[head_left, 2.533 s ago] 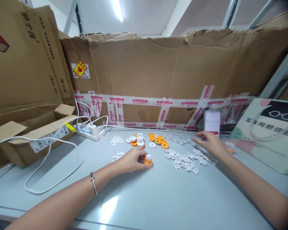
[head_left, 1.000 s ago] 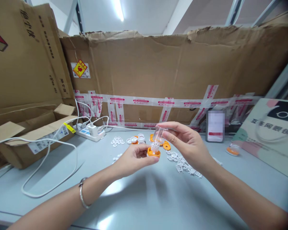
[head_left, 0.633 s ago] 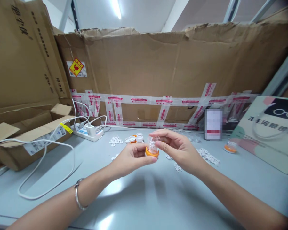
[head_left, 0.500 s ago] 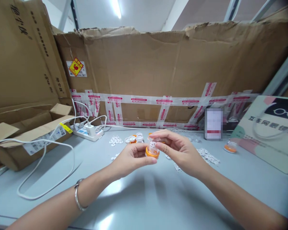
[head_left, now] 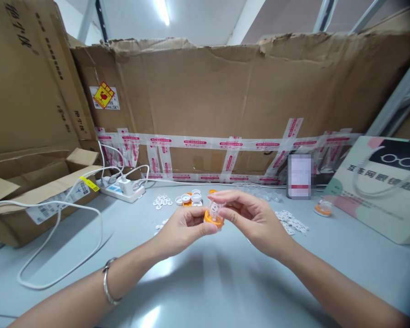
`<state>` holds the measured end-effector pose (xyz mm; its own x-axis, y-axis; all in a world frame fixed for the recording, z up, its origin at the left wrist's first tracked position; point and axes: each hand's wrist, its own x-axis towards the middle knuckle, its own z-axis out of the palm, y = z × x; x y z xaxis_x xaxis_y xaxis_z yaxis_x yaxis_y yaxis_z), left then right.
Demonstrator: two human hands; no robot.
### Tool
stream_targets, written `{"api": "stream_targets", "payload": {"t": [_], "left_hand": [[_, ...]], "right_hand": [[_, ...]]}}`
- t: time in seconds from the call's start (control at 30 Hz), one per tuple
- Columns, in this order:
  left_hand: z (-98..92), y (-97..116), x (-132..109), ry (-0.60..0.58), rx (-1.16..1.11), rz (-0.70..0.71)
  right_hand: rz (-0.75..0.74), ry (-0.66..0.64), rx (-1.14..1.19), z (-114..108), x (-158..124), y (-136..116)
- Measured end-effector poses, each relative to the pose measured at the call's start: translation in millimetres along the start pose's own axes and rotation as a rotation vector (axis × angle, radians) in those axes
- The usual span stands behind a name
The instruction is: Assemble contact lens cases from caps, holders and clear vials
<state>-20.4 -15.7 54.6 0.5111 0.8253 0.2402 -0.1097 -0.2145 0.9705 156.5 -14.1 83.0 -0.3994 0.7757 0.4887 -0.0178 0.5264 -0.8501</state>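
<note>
Between my hands, above the middle of the table, is a small round piece with an orange base ring (head_left: 212, 222) and a clear plastic part (head_left: 214, 208) standing on it. My left hand (head_left: 181, 230) grips the orange ring from the left, thumb in front. The thumb and fingers of my right hand (head_left: 254, 221) pinch the clear part from the right and above. Something white shows through the clear plastic, too small to make out. Behind my hands lie white ring caps and orange rings (head_left: 187, 199), partly hidden by my left hand.
Small white discs (head_left: 162, 201) lie at left, flat white pieces (head_left: 290, 222) at right, clear pieces (head_left: 268, 195) behind. An orange-and-clear piece (head_left: 323, 208) sits near a bag (head_left: 376, 196). A phone (head_left: 299, 176), power strip (head_left: 125, 193), cable (head_left: 100, 237) and cartons (head_left: 191, 91) surround the table.
The view has shifted slightly. The clear part now sits lower in the orange ring, and the piece looks a little more tilted. Both hands keep their hold.
</note>
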Motion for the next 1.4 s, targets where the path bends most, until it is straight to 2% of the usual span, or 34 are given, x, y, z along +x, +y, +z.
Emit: {"api": "stream_targets", "payload": {"t": [0.2, 0.43, 0.53, 0.7, 0.83, 0.93, 1.03, 1.23, 1.4], "left_hand": [[3.1, 0.7, -2.0, 0.004, 0.011, -0.001], [9.8, -3.8, -3.8, 0.077, 0.087, 0.019], [9.7, -6.1, -3.8, 0.069, 0.054, -0.009], [3.9, -7.9, -3.9, -0.062, -0.124, -0.013], [-1.0, -9.6, -6.0, -0.21, -0.221, -0.013], [-2.0, -12.5, -6.7, -0.243, -0.257, -0.022], [-0.3, -13.7, -6.9, -0.198, -0.227, 0.011], [8.4, -8.1, -7.2, -0.027, -0.065, 0.047], [16.1, -10.2, -6.1, 0.134, 0.065, 0.034]], "right_hand": [[-0.078, 0.014, -0.046, 1.5, -3.2, 6.4], [-0.17, 0.112, -0.135, 8.3, -4.6, 22.5], [-0.144, 0.148, -0.13, 10.1, -5.7, 26.2], [-0.028, 0.075, 0.038, 8.7, -8.1, 15.9], [-0.041, -0.01, 0.129, 8.6, -11.0, 6.5], [-0.057, -0.033, 0.163, 10.9, -13.2, 5.8], [-0.09, 0.002, 0.143, 13.5, -14.9, 8.5], [-0.188, 0.1, 0.027, 16.0, -15.7, 19.6], [-0.187, 0.171, -0.055, 19.6, -13.2, 28.9]]}}
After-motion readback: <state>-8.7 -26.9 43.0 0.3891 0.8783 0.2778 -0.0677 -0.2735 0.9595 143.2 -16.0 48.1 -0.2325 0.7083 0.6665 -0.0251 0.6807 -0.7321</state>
